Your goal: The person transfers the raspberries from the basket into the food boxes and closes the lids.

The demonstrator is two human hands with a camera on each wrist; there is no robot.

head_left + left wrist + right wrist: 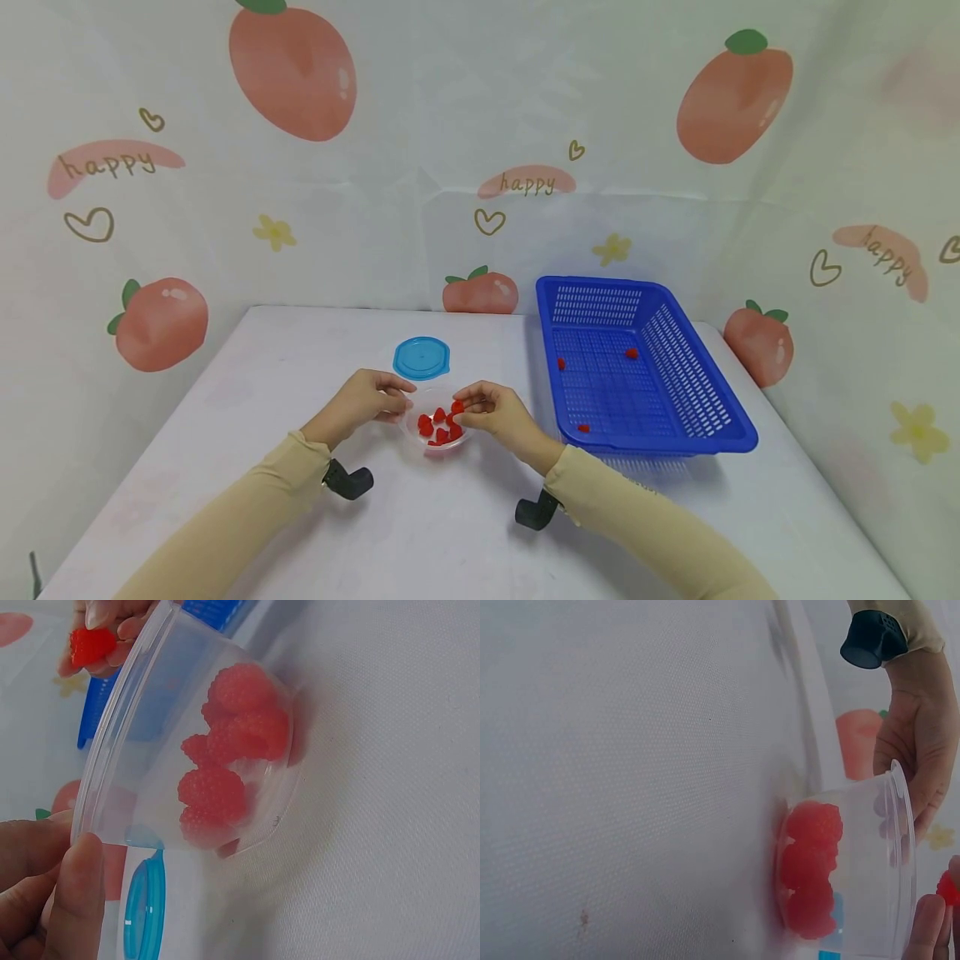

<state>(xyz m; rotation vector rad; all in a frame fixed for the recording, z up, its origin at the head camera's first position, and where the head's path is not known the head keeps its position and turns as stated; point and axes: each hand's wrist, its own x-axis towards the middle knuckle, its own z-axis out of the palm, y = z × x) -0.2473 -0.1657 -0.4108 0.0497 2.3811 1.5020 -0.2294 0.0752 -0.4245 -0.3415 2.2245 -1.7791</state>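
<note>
A clear plastic tub point(161, 697) stands on the table with several raspberries point(211, 793) in its bottom. My left hand point(367, 400) pinches the tub's rim on its left side, thumb outside. Over the right side of the rim, my right hand point(498, 412) holds one raspberry point(91, 646) between thumb and fingers; in the right wrist view only its fingertips point(926, 922) show. A blue lid point(422, 358) lies on the table just behind the tub.
A blue plastic basket point(555, 375) stands to the right, with a few raspberries point(632, 353) scattered inside. Behind the white table point(300, 350) hangs a fruit-printed cloth point(420, 167). Each wrist carries a black camera point(348, 481).
</note>
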